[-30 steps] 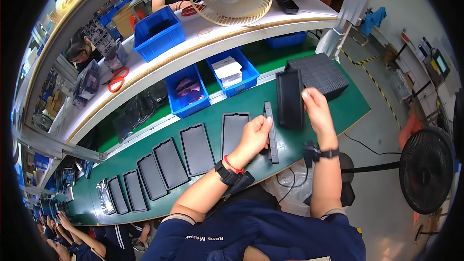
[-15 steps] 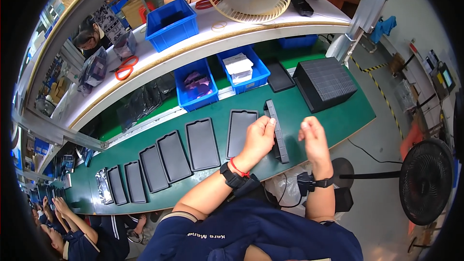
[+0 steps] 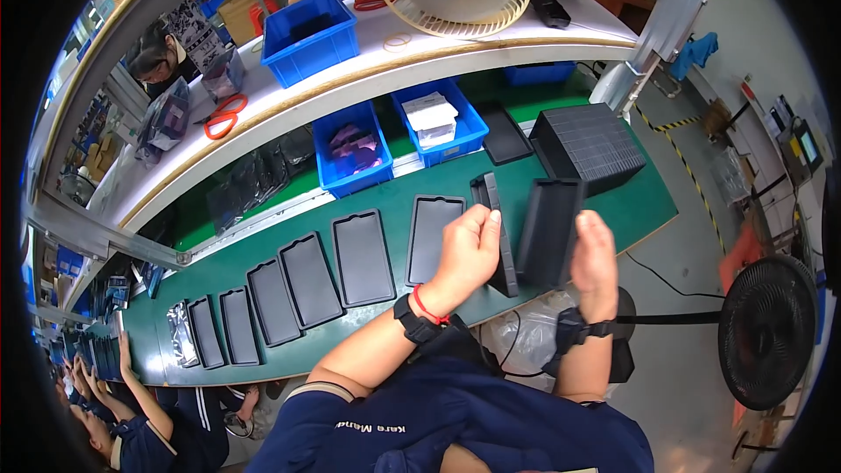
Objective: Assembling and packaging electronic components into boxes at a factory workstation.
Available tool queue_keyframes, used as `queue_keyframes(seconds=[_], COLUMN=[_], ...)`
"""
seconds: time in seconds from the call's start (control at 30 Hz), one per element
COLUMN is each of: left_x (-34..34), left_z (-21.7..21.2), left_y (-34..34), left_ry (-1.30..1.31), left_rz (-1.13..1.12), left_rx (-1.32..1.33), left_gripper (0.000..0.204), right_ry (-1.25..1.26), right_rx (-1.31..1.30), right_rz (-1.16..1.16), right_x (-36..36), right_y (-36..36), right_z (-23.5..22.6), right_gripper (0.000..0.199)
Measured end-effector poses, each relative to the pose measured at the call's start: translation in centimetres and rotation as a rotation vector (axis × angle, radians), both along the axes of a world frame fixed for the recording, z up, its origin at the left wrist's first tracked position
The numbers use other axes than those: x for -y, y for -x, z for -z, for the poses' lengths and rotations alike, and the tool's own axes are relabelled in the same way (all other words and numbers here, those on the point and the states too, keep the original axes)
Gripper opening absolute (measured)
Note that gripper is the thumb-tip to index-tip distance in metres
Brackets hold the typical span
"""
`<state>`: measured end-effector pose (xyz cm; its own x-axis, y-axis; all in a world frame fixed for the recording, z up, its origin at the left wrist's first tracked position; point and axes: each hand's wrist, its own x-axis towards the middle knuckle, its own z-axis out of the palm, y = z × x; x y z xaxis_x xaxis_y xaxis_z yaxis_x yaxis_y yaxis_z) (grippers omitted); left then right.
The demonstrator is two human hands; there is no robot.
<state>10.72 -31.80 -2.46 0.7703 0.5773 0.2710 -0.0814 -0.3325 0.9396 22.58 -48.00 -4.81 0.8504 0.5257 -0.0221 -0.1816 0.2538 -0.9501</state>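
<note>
At the lower left of the frame, co-workers' arms (image 3: 144, 394) reach in beside the green table (image 3: 626, 210), and a silver packet (image 3: 181, 335) lies at the table's left part. From the packet toward the middle, five dark trays (image 3: 310, 278) lie flat in a slanting row, with red-handled scissors (image 3: 226, 116) on the white shelf (image 3: 403, 54) at the upper left. Above the row stands a blue bin (image 3: 353, 182) with purple pieces in it, and next to it another blue bin (image 3: 454, 154) with white boxes (image 3: 430, 120). At mid-frame a sixth tray (image 3: 434, 241) lies flat, partly covered by the left hand (image 3: 471, 250), whose thumb and fingers are pinched around a dark tray standing on edge (image 3: 505, 254). Just right of it, a tilted tray (image 3: 550, 232) is slightly blurred; the right hand (image 3: 596, 258), fingers fairly straight, is at its right edge, and whether it grips or only touches cannot be told. Beyond, a flat dark tray (image 3: 505, 133) lies beside a dark block of stacked trays (image 3: 587, 147), and a black fan (image 3: 765, 330) stands at the right.
</note>
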Motion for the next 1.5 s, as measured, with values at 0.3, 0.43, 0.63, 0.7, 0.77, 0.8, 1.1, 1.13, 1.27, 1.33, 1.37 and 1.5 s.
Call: queue_keyframes(seconds=[0.3, 0.43, 0.63, 0.7, 0.77, 0.8, 1.1, 1.13, 1.27, 1.33, 1.37, 1.5], left_x=[-0.8, -3.1, -4.8, -5.4, -5.7, -6.0, -9.6, -10.1, -10.8, -11.1, -11.1, -12.3], left_z=[4.5, 3.8, 3.8, 4.0, 2.7, 2.0, 0.2, 0.5, 1.9, 2.6, 2.9, 3.8], left_y=[-0.5, 2.0, 4.7, 5.6, 7.0, 8.0, 20.9, 22.8, 29.5, 31.4, 32.1, 34.6], left_ry=[-0.707, -0.759, -0.767, -0.646, -0.631, -0.658, -0.690, -0.661, -0.563, -0.520, -0.517, -0.518], left_rz=[0.507, 0.476, 0.362, 0.337, 0.275, 0.259, -0.001, -0.072, -0.319, -0.411, -0.509, -0.784], left_rx=[-0.517, -0.673, -0.725, -0.598, -0.526, -0.482, -0.552, -0.600, -0.693, -0.700, -0.709, -0.717], left_gripper=[0.044, 0.060, 0.061, 0.061, 0.058, 0.057, 0.044, 0.044, 0.044, 0.044, 0.044, 0.046], right_ry=[0.348, 0.652, 1.048, 1.363, 1.230, 0.962, 1.300, 1.342, 1.342, 1.331, 1.319, 1.065], right_rx=[-0.010, 0.549, 0.886, 1.267, 1.364, 1.410, 1.629, 1.619, 1.652, 1.667, 1.679, 1.522], right_rz=[0.051, 0.153, 0.103, 0.190, 0.268, 0.125, -0.640, -0.748, -0.766, -0.750, -0.731, -0.622], right_x=[2.8, 0.0, -5.4, -7.4, -10.5, -12.9, -37.9, -38.8, -38.5, -38.5, -38.4, -37.3], right_y=[-2.8, -1.2, 0.6, 2.0, 3.1, 3.5, 0.8, 0.1, 1.1, 1.7, 1.9, 0.0], right_z=[2.5, 3.3, 1.2, -0.3, -2.9, -4.6, -4.5, -3.7, -4.4, -5.4, -5.5, -4.2], right_gripper=[0.032, 0.050, 0.057, 0.054, 0.050, 0.047, 0.040, 0.053, 0.059, 0.055, 0.051, 0.043])
